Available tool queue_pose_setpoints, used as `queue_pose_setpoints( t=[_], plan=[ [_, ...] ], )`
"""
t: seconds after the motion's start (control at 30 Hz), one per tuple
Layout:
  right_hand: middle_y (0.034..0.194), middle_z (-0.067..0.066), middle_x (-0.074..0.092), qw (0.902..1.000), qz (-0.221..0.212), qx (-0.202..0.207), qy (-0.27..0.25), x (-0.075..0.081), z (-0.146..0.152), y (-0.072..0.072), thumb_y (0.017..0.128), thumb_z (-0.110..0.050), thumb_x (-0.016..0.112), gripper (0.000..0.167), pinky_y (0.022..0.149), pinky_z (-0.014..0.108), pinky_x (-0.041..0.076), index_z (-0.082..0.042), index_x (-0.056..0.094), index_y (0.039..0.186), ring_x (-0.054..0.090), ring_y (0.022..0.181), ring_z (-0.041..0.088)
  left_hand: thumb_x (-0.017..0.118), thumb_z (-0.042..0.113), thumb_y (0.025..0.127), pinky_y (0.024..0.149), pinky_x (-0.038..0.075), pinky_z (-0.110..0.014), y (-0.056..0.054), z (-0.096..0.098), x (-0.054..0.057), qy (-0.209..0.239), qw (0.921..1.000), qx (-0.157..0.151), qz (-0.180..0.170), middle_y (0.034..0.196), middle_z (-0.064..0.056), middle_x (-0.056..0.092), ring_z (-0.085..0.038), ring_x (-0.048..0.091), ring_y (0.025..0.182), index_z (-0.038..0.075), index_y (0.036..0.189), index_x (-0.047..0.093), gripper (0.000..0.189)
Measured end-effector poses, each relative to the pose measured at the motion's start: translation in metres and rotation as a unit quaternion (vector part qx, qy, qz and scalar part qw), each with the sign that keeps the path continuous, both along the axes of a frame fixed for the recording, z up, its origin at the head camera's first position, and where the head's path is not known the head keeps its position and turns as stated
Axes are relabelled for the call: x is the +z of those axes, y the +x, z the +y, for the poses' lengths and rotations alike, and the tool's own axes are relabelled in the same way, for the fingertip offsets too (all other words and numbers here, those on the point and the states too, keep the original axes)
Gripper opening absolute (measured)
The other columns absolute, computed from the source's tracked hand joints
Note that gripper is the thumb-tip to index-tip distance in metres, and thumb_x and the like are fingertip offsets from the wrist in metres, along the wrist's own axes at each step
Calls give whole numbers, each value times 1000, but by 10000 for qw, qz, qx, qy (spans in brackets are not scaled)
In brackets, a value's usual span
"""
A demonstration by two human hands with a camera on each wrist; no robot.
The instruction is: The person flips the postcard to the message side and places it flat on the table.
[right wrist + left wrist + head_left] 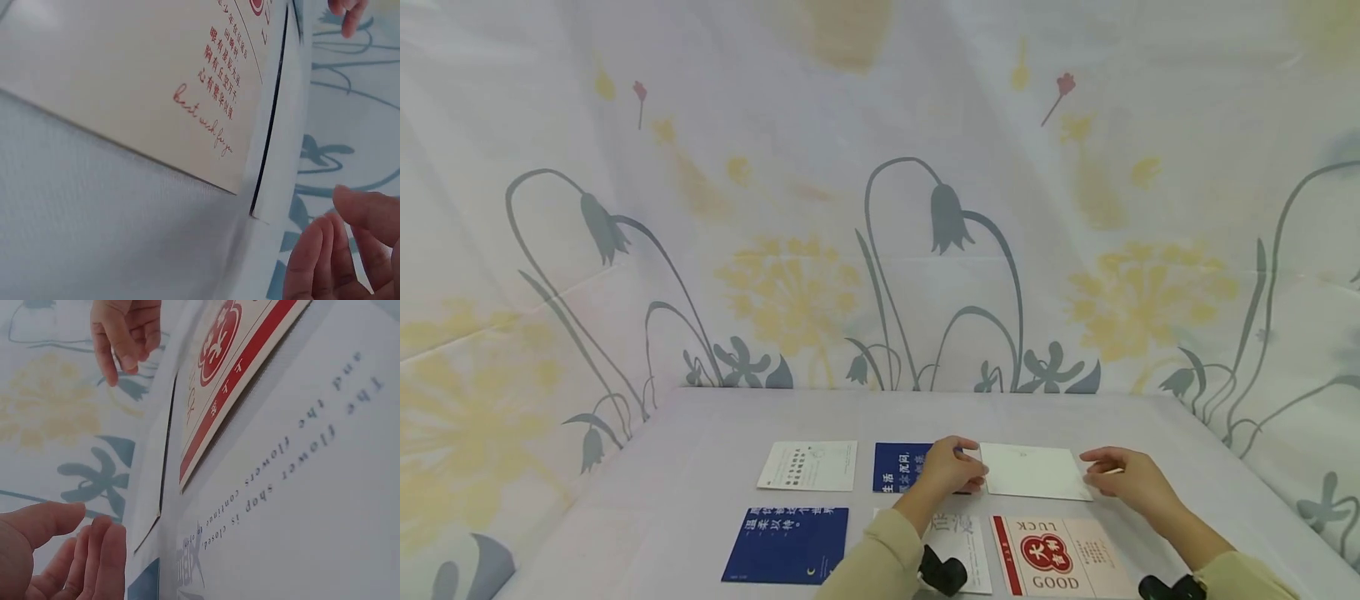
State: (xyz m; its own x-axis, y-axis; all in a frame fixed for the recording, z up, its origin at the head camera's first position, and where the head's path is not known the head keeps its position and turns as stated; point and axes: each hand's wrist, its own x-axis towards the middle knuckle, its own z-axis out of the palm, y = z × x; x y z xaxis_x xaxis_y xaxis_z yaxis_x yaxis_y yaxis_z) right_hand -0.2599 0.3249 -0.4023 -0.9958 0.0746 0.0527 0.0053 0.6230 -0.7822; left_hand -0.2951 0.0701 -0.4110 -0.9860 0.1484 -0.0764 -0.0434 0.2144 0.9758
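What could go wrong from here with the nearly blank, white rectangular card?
The left hand might nudge the dark-blue rectangular card with white lettering, which it partly hides in the head view. Pulled nearer, the nearly blank card could overlap the red-and-cream rectangular card close by.

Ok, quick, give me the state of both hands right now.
Left hand: open, holding nothing, beside the white card.
Right hand: open, holding nothing, near the white card's opposite end.

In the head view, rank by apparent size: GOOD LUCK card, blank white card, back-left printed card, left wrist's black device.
1. GOOD LUCK card, helped by lying nearer the camera
2. Blank white card and back-left printed card: too alike to rank
3. Left wrist's black device
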Motion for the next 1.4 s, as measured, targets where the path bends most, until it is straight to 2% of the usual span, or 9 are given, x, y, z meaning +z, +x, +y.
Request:
queue_pose_setpoints(
  t=[0.27, 0.5, 0.73, 0.83, 0.93, 1.03, 1.13, 1.2, 1.4],
  plan=[
    [92, 8, 64, 9984, 97, 521, 196, 9, -1, 14, 80, -16, 73, 34, 64, 29, 49, 4, 63, 104, 58, 78, 17, 75, 5, 77, 58, 54, -26, 16, -9, 3, -475, 9975, -346, 388, 75, 1, 56, -12, 59, 62, 7, 102, 63, 28],
    [91, 10, 63, 9906, 357, 1231, 473, 10, -3, 22, 77, -16, 75, 26, 62, 26, 50, 0, 63, 94, 59, 79, 17, 78, 8, 72, 58, 47, -22, 27, -13, 3, -982, 9877, -661, 1025, 78, 7, 58, -7, 52, 66, 11, 91, 65, 23],
    [96, 7, 61, 9836, 260, 1687, 587, 7, -5, 31, 77, -20, 76, 27, 69, 25, 51, -2, 62, 92, 58, 86, 24, 80, 8, 70, 57, 48, -21, 39, -15, 4, -1220, 9805, -1109, 1071, 84, 10, 59, -5, 56, 75, 13, 88, 66, 23],
    [98, 6, 60, 9782, 329, 1957, 608, 2, -7, 33, 76, -22, 76, 26, 72, 25, 51, -5, 62, 90, 56, 89, 13, 81, 12, 69, 62, 49, -22, 43, -16, 7, -1561, 9733, -1266, 1104, 87, 12, 58, -7, 56, 82, 16, 86, 66, 23],
    [101, 9, 61, 9663, 706, 2363, 742, -3, -7, 37, 77, -22, 76, 23, 75, 25, 50, -11, 61, 89, 52, 93, 2, 83, 17, 67, 70, 47, -24, 47, -17, 9, -1982, 9606, -1499, 1243, 92, 14, 57, -8, 55, 87, 19, 85, 67, 24],
    [108, 13, 59, 9537, 996, 2677, 941, -7, -5, 40, 77, -22, 76, 21, 75, 26, 49, -18, 59, 89, 49, 99, -2, 84, 22, 66, 78, 46, -27, 50, -18, 10, -2413, 9428, -1785, 1448, 97, 13, 56, -8, 53, 93, 22, 84, 68, 24],
    [115, 15, 56, 9473, 1041, 2837, 1066, -12, -3, 44, 76, -21, 77, 22, 80, 46, 47, -23, 58, 87, 43, 105, -4, 85, 28, 65, 87, 44, -30, 53, -18, 10, -2820, 9237, -2037, 1605, 104, 11, 55, -10, 50, 102, 26, 83, 68, 24],
    [117, 12, 55, 9418, 1165, 2918, 1195, -15, -1, 46, 74, -20, 78, 24, 77, 53, 44, -25, 57, 85, 41, 107, -3, 85, 31, 64, 90, 43, -32, 55, -18, 10, -3049, 9136, -2146, 1623, 110, 10, 54, -13, 48, 108, 28, 82, 67, 25],
    [119, -2, 52, 9289, 1671, 2966, 1461, -24, 5, 49, 65, -19, 83, 31, 78, 39, 42, -28, 58, 82, 37, 110, -4, 86, 39, 62, 88, 42, -30, 59, -16, 11, -3787, 8757, -2373, 1829, 115, 11, 51, -14, 44, 109, 32, 82, 65, 29]
  ],
)
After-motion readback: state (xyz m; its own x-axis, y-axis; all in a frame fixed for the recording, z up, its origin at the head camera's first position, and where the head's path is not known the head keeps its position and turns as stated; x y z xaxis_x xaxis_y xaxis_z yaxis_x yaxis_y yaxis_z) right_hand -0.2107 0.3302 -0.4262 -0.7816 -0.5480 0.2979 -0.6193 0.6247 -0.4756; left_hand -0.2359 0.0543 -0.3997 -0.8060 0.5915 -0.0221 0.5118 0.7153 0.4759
